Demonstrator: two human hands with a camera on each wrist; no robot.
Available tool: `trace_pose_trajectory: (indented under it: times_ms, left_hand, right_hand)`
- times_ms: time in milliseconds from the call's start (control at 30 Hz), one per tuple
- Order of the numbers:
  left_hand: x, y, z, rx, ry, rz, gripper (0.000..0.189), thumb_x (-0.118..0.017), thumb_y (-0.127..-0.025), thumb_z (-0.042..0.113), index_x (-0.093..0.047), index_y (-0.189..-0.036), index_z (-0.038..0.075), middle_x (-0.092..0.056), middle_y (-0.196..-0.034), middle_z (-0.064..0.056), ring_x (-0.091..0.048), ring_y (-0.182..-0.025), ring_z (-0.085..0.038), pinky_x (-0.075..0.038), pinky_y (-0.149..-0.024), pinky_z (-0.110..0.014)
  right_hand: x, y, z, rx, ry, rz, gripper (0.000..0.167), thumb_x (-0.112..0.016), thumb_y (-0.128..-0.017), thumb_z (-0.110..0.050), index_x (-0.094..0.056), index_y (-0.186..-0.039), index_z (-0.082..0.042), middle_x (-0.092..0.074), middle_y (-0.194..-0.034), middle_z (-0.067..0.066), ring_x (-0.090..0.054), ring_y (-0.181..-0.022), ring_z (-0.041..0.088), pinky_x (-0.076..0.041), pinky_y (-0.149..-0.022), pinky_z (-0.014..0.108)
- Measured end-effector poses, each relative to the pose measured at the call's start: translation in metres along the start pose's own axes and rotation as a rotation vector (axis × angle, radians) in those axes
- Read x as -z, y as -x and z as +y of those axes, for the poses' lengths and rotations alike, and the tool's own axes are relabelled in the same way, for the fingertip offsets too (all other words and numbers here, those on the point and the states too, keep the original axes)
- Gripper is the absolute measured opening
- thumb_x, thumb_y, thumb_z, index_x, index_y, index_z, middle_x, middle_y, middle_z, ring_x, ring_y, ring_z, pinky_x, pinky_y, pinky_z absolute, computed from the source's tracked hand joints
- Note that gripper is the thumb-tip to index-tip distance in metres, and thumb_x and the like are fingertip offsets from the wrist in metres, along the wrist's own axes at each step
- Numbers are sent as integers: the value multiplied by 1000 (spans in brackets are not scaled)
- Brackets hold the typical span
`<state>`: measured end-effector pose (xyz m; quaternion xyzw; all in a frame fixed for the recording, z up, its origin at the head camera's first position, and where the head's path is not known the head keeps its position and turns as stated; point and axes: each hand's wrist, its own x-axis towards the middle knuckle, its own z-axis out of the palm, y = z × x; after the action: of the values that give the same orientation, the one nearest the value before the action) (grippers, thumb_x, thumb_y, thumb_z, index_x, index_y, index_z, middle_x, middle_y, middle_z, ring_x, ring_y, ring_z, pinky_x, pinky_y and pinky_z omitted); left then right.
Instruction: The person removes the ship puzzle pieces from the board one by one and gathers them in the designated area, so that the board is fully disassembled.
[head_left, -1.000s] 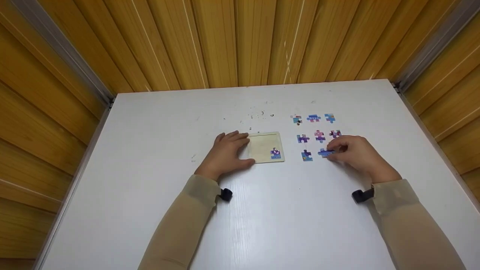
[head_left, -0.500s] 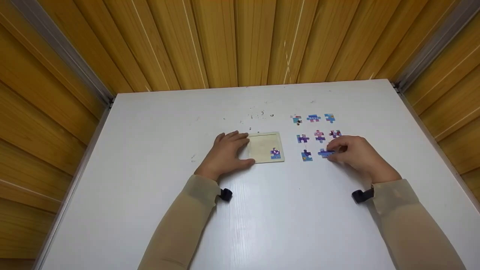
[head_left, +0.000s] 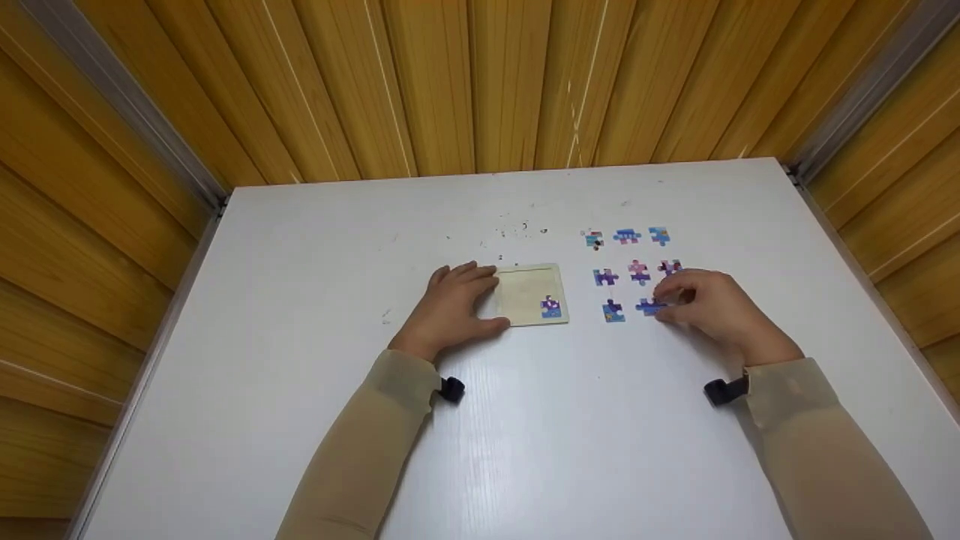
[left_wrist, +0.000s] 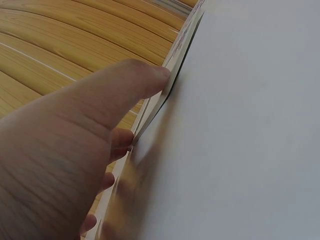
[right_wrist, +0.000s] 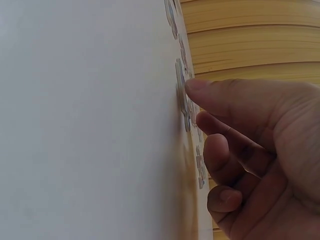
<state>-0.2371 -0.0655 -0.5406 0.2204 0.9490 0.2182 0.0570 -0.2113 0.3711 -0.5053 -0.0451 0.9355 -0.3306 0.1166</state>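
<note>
My left hand (head_left: pixel 452 306) steadies a square wooden puzzle tray (head_left: pixel 517 296), its thumb at the near edge and its fingers along the left side. In the left wrist view the thumb presses on the tray's rim (left_wrist: pixel 172 82). One purple-and-blue puzzle piece (head_left: pixel 551 307) sits in the tray's near right corner. At the right, thumb and curled fingers of my right hand (head_left: pixel 709 309) pinch the end of a blue puzzle piece (head_left: pixel 646 306). That piece is low at the white table, partly covered by the fingertips; the right wrist view shows the thumb against it.
Several other jigsaw pieces lie apart in rows right of the tray, such as a pink one (head_left: pixel 638 271) and a blue-orange one (head_left: pixel 659 235). Small dark marks (head_left: pixel 523 226) dot the white table (head_left: pixel 525 450). Wood-patterned walls (head_left: pixel 510 82) stand behind and at both sides.
</note>
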Motion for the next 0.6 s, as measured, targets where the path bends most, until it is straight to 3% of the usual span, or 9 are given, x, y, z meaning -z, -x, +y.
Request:
trace_pose_trajectory:
  times_ms: [167,367,600]
  left_hand:
    - [0,0,1,-1,-3,-1,83,-81,-96,63,-62,-164,19,-53,-177,5,-37,-173,-25,-19,-145,-59]
    - [-1,-1,-1,-23,-1,5,83,-80,-96,62,-62,-163,18,-54,-176,4,-38,-172,-26,-20,-144,-61]
    - [-1,0,-2,-28,-4,2,83,-79,-96,62,-61,-164,17,-54,-176,3,-38,-172,-27,-21,-144,-61]
  right_hand:
    - [0,0,-1,7,6,20,29,-89,-98,-21,-84,-126,-15,-75,-133,14,-58,-108,29,-52,-77,23]
    - [2,0,-5,14,-8,46,29,-88,-100,-23,-83,-127,-14,-74,-124,13,-59,-99,29,-51,-71,23]
    - [4,-4,-17,-28,-47,36,37,-86,-102,-25,-78,-138,-17,-69,-137,13,-56,-110,29,-53,-74,21]
